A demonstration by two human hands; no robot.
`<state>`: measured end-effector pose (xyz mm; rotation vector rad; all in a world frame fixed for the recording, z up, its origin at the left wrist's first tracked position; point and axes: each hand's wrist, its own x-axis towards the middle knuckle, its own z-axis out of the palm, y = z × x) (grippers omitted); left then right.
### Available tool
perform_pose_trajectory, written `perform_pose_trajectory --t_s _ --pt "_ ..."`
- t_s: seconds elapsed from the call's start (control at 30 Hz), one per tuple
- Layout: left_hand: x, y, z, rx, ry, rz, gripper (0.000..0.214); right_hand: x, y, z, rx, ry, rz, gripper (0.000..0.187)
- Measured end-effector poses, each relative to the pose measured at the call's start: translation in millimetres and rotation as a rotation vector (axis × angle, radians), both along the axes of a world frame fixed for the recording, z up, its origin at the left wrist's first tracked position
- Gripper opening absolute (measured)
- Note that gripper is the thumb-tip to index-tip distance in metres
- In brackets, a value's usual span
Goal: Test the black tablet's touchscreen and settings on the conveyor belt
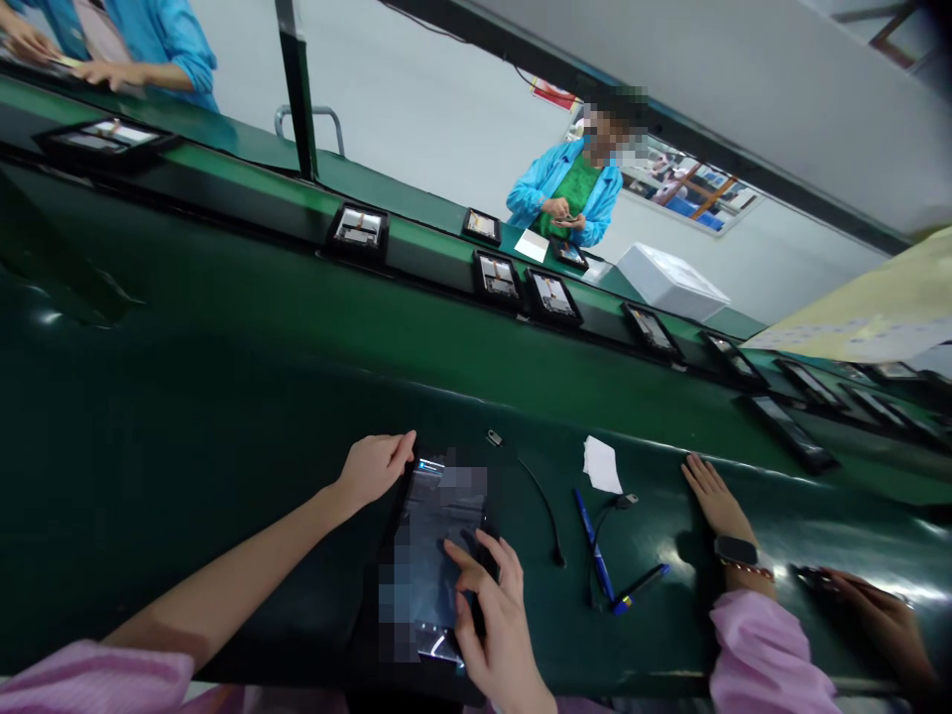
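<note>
1. A flat black tablet with a glossy lit screen [435, 555] lies on the dark green bench top [185, 416], close to the near edge, right in front of the person in pink sleeves.
2. The left hand [372, 468] rests at the tablet's upper left corner, fingers loosely curled, touching the edge and not clasping it.
3. The right hand [495, 620] lies on the lower right part of the screen, fingers spread open, fingertips pressing the glass; it grasps nothing.
4. Just right of the tablet a thin black cable with a small plug [539, 491] curves across the bench.
5. Further right lie a blue pen [593, 545], a second short blue pen with a yellow tip [640, 585] and a folded white paper slip [602, 464].
6. A neighbouring worker's hand with a wristwatch [718, 501] lies flat on the bench at the right.
7. Along the raised green conveyor behind, a row of black-framed tablets [550, 296] sits on it.
8. A person in a blue coat [569, 193] stands on the far side, holding a small device.
</note>
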<state>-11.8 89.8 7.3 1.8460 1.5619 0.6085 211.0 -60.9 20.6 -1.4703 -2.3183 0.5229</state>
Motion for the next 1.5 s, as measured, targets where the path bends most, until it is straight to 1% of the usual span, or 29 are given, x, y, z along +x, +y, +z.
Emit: perform_pose_trajectory --t_s 0.23,0.4,0.67,0.87,1.1,1.2,1.3,1.33,1.4,1.5 --pt "-0.7 0.8 2.4 -0.010 -0.024 -0.001 0.058 -2.5 -0.5 3.0 0.039 -0.026 -0.007 0.009" --pt "-1.3 1.2 1.9 -0.023 -0.035 -0.001 0.058 -1.5 -1.4 1.2 0.045 -0.028 0.008 0.010" --pt "-1.7 2.4 0.4 -0.054 -0.047 0.008 0.058 -2.5 -0.4 4.5 0.046 -0.016 -0.014 0.012" --pt "-1.1 3.5 0.0 -0.068 -0.051 0.005 0.058 -4.3 1.8 7.0 0.085 0.029 -0.014 0.016" --pt "-1.3 3.0 0.4 -0.084 -0.050 0.009 0.059 -5.9 7.9 8.5 0.084 0.016 -0.015 0.019" --pt "-2.0 2.9 0.1 -0.085 -0.050 0.011 0.059 0.0 11.6 12.1 0.145 0.040 -0.042 0.018" --pt "-2.7 3.0 0.0 -0.091 -0.053 0.007 0.059 8.6 11.0 19.4 0.232 0.115 -0.129 0.017" --pt "-2.8 3.1 0.1 -0.095 -0.053 0.007 0.059 10.6 9.0 22.3 0.244 0.135 -0.139 0.017" --pt "-2.9 3.3 0.5 -0.101 -0.051 0.011 0.059 11.4 2.7 28.0 0.232 0.149 -0.083 0.016" --pt "-2.0 3.6 1.1 -0.101 -0.048 0.014 0.059 3.9 -9.1 34.1 0.151 0.087 0.111 0.012"
